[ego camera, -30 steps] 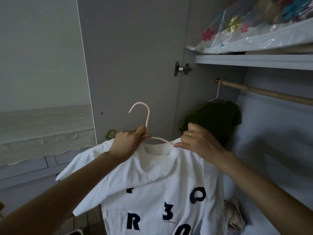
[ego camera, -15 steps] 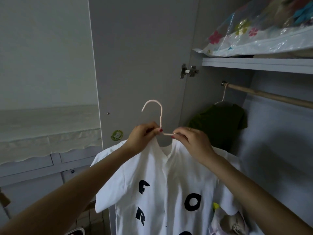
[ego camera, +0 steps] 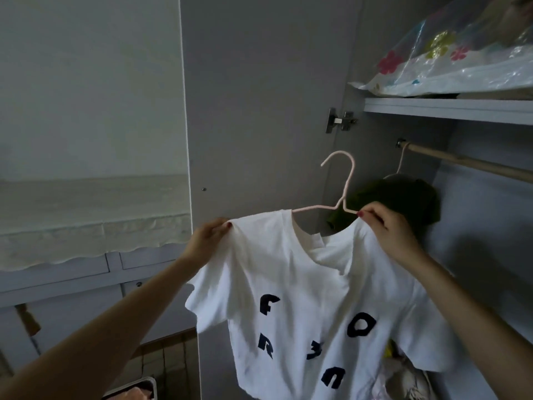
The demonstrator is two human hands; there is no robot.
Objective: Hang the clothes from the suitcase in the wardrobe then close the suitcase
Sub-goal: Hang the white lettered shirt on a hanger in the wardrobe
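We look down past two bare forearms into an open grey wardrobe (ego camera: 476, 284). Its door (ego camera: 259, 111) stands swung open on the left, a metal hinge (ego camera: 340, 121) at the inner edge. Inside, an upper shelf (ego camera: 447, 109) carries a clear plastic storage bag (ego camera: 450, 67) printed with pink and yellow flowers; what is packed in it we cannot make out. Below the shelf a wooden rail (ego camera: 467, 163) runs from the left wall off to the right. One dark green garment (ego camera: 403, 197) hangs from the rail on a pale hanger, at the rail's left end. Some crumpled pale fabric lies low in the wardrobe, partly hidden.

In front of the opening we hold a white T-shirt (ego camera: 302, 284) with dark scattered letters, draped on a pink wire hanger (ego camera: 343, 194). The hanger's hook points up, its open end curling left, not touching the rail. The hanger's shoulder bar runs left to right, tilted a little, and the shirt hangs lengthwise straight down from it, printed side towards us.

Our left hand (ego camera: 206, 241) pinches the shirt's left shoulder seam between thumb and fingers. Our right hand (ego camera: 389, 229) has its fingers curled, pinching the right arm of the hanger together with the shirt's neckline, just in front of the green garment.
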